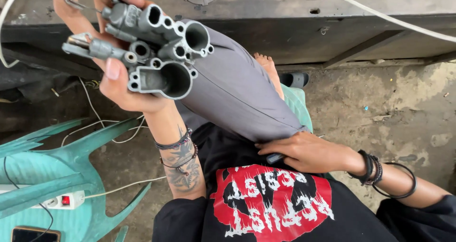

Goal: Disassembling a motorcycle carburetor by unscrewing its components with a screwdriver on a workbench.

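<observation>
Grey cast metal makes up the largest thing in hand: a manifold block (pixel 161 52) with several round bores, held up above the raised knee in grey trousers (pixel 237 94). It is gripped from below by the left hand (pixel 118 80), thumb pressed on its near edge, fingers wrapped behind. A turquoise plastic chair (pixel 57 175) lies tipped at the left, with a white power strip (pixel 61 201) on it. The right hand (pixel 304 151) rests on the lap, closed loosely over a small dark object (pixel 275 158) whose kind cannot be told. A slip is judged possible: the heavy block is carried by one hand only, and it could be dropped onto the bare foot (pixel 267 66) below.
</observation>
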